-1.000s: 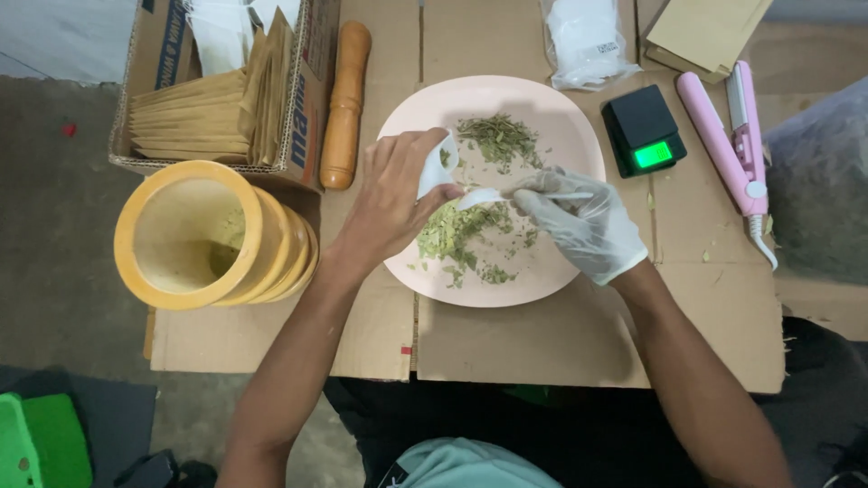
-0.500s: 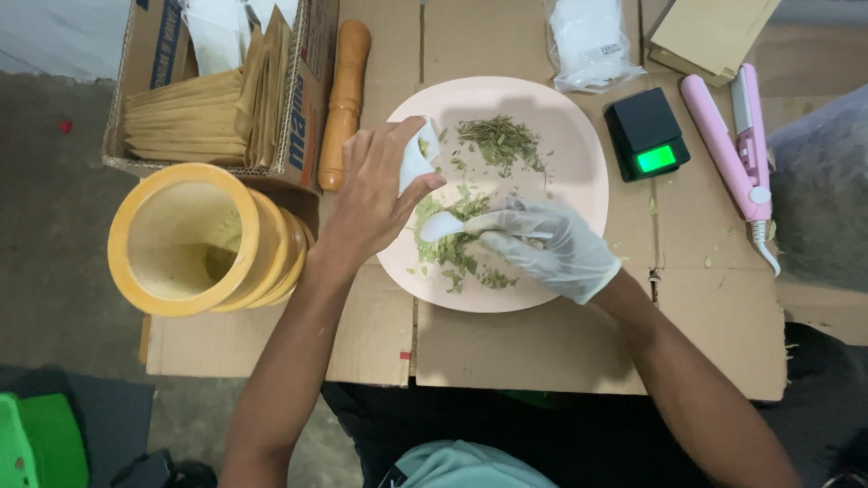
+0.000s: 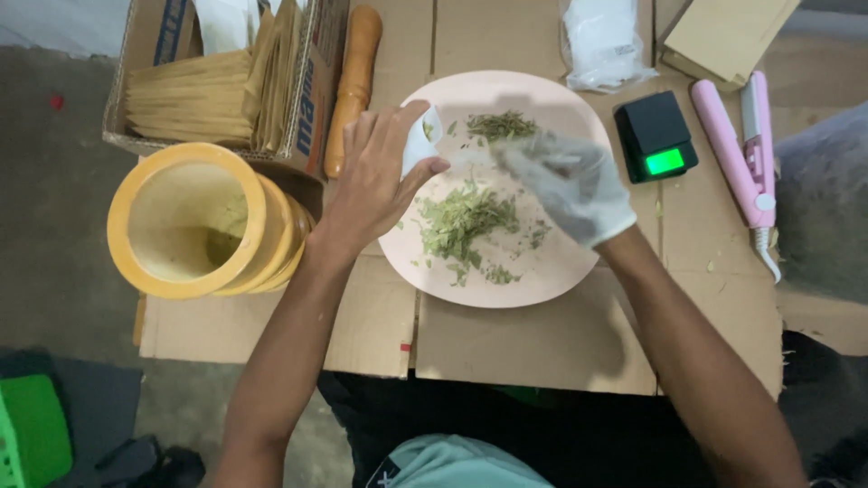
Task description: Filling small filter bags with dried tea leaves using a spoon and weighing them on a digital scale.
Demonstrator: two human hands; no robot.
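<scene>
A pale pink round plate point(image 3: 542, 271) lies on cardboard and carries loose dried green leaves point(image 3: 466, 217), with a second small heap point(image 3: 502, 125) near its far rim. My bare left hand point(image 3: 375, 181) pinches a small white pouch point(image 3: 419, 137) over the plate's left edge, its mouth facing right. My right hand point(image 3: 570, 185), in a white glove, hovers blurred just right of the pouch above the leaves. Whether the glove holds any leaves is not visible.
A yellow wooden mortar point(image 3: 194, 221) lies tilted at left, with a wooden pestle point(image 3: 354, 72) beside a cardboard box of tan envelopes point(image 3: 194, 90). A small black scale point(image 3: 655, 136), a pink heat sealer point(image 3: 737, 149), a plastic bag point(image 3: 601, 41) and a flat box point(image 3: 728, 36) sit right.
Both hands rose from the leaf pile toward the plate's far side. The left hand lifted the white pouch clear, and the gloved right hand moved up beside its mouth.
</scene>
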